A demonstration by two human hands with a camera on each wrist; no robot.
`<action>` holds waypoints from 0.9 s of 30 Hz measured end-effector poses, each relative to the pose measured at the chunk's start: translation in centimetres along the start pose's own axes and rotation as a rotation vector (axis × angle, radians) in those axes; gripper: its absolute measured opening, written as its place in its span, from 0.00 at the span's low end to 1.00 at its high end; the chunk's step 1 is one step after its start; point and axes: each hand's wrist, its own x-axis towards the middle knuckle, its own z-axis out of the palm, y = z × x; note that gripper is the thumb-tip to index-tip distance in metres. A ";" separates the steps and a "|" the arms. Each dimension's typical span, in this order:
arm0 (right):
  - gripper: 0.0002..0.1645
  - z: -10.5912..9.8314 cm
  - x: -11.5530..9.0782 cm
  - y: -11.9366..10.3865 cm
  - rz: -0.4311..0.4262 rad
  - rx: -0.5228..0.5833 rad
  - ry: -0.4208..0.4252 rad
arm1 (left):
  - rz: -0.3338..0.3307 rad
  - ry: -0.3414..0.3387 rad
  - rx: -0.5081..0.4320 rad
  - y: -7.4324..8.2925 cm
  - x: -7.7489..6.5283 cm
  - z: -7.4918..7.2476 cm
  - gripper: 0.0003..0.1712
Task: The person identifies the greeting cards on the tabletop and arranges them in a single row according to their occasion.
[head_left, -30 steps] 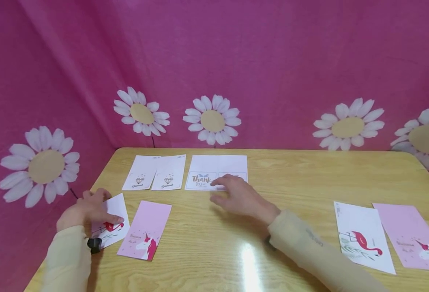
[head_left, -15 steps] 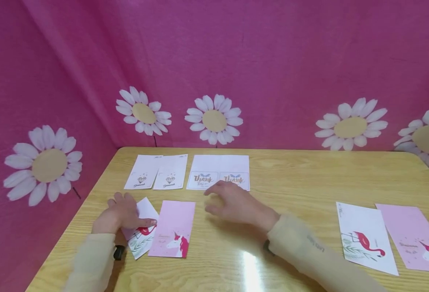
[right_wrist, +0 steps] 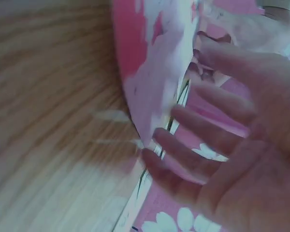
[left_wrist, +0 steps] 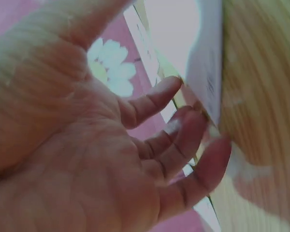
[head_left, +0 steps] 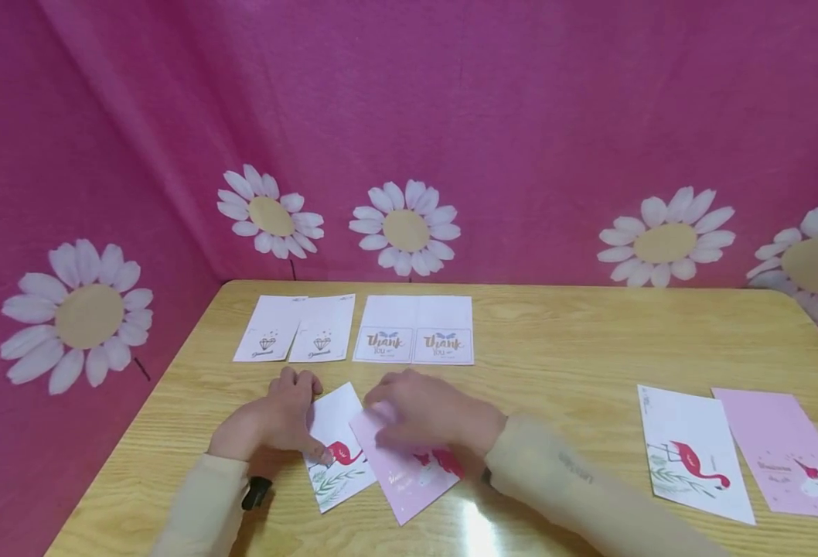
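Observation:
A white card with a red flamingo (head_left: 343, 414) lies slanted on the near middle of the table. My left hand (head_left: 273, 418) rests at its left side, thumb on the printed face, other fingers by the upper left edge. In the left wrist view these fingers bend loosely, tips by a card edge. A pink unicorn card (head_left: 403, 495) overlaps the flamingo card's right edge, turned askew. My right hand (head_left: 423, 410) lies over its upper part, blurred, and hides some of the print. The right wrist view has the fingers fairly straight along the pink card (right_wrist: 157, 92).
Behind the hands lie two diamond cards (head_left: 322, 329) and two Thank You cards (head_left: 444, 329), side by side. At the right, another flamingo card (head_left: 694, 449) sits next to another unicorn card (head_left: 771, 433). A pink daisy cloth (head_left: 520, 155) hangs behind the wooden table (head_left: 576, 340).
My left hand has slid right with the flamingo card. The unicorn card has shifted right too and turned askew. My right hand has come down from near the Thank You cards onto it.

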 end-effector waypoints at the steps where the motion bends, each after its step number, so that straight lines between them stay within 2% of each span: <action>1: 0.24 0.1 -0.1 0.0 0.010 -0.039 -0.018 | -0.015 -0.002 -0.002 -0.1 -0.2 0.0 0.52; 4: 0.22 -0.1 -0.7 0.3 0.047 -0.134 -0.049 | -0.055 0.004 -0.013 -0.3 -0.4 -0.1 0.49; 9: 0.23 -1.4 -1.7 1.0 0.164 -0.130 -0.080 | -0.063 0.021 -0.016 -0.2 -0.3 0.0 0.45; 14: 0.26 -2.2 -2.3 1.9 0.234 -0.151 -0.096 | -0.023 0.025 -0.071 -0.3 0.0 -0.2 0.43; 17: 0.26 -2.2 -2.3 2.1 0.224 -0.135 -0.073 | 0.038 0.044 -0.151 -0.7 0.4 -0.2 0.37; 20: 0.29 -1.9 -2.0 1.9 0.159 -0.048 -0.012 | 0.118 0.105 -0.239 -1.4 0.8 0.0 0.31; 23: 0.33 -1.3 -1.5 1.7 0.105 0.090 0.062 | 0.188 0.170 -0.337 -2.0 1.2 0.2 0.26; 27: 0.38 -0.8 -0.7 1.3 0.114 0.277 0.123 | 0.253 0.224 -0.471 -2.4 1.4 0.3 0.22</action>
